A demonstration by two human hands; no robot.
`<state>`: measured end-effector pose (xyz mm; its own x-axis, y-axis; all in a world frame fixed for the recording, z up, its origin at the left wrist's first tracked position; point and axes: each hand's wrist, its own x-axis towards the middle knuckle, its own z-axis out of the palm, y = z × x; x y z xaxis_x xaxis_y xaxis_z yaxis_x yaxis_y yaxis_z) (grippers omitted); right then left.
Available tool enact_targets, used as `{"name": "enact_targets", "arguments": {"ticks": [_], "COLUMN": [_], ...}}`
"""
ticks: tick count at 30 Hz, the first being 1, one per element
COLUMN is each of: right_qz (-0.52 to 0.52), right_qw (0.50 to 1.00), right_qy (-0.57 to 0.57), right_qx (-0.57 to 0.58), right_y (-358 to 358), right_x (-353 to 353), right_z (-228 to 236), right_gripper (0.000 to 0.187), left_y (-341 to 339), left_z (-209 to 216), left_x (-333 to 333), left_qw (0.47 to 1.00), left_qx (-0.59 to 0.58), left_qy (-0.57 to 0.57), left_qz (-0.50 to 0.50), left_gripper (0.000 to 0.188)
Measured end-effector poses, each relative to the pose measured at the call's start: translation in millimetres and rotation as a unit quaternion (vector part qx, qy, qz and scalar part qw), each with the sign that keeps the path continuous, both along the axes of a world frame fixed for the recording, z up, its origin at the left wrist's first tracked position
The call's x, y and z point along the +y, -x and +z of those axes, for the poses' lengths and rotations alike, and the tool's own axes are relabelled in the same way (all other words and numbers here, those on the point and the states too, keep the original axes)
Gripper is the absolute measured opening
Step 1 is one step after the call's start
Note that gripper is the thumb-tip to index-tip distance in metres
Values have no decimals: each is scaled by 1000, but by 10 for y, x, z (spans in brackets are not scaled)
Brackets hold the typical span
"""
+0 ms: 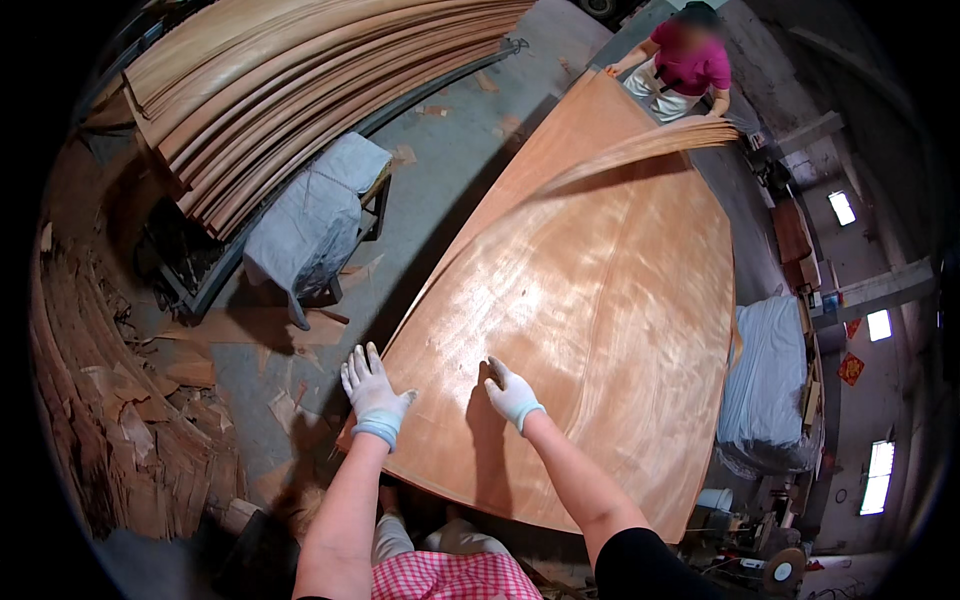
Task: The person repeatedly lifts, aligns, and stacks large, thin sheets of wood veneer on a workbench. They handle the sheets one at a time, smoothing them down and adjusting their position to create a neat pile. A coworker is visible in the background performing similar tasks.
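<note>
veneer stack (290, 90): cut off at eleven o'clock
co-worker (685, 60): far sheet end hides the legs
right hand (512, 393): fingertips' contact unclear

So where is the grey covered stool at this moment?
In the head view, the grey covered stool stands on the floor at upper left, between the stacked wood sheets behind it and the big sheet on its right.

Veneer sheet (600, 300) top lies bare from near end to mid-length; open passage over it. At far end a lifted veneer layer (650, 145) arches across, a co-worker (685, 60) behind it. Left: cloth-covered stand (315, 215), veneer stack (300, 80), scrap pile (110, 400); right: covered bundle (770, 385) just beside edge.
</note>
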<state>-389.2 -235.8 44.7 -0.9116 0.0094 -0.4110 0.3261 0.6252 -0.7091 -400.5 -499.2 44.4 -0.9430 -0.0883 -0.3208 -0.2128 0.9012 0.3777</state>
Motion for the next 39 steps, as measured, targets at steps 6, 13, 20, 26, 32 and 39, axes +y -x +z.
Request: {"name": "enact_targets", "arguments": {"ticks": [6,13,20,26,32,39], "right_qz": [-69,-322,-387,-376,-377,-322], "right_qw": [997,837,868,861,856,818], "right_qy": [14,435,312,342,354,476], "right_qx": [-42,-84,3,6,-19,-13], "right_y": [70,-182,-332,-414,-315,-454], "right_x": [44,-636,-577,-518,-578,-790], "right_z": [202,633,524,559,496,661], "right_gripper": [65,71,22,21,21,35], "left_y": [-65,-544,-500,-1101,-1696,-1843], "left_z": [133,654,995,-281,-266,-302], "left_x": [12,393,-41,-1019,-857,-141], "left_qw": [989,980,937,626,682,578], "left_qx": [87,75,-114,-288,-290,-162], "left_qy": [-19,-13,-325,-717,-651,-684], "left_qz": [-116,-182,-53,101,166,415], "left_gripper": [74,33,54,73,87,45]}}
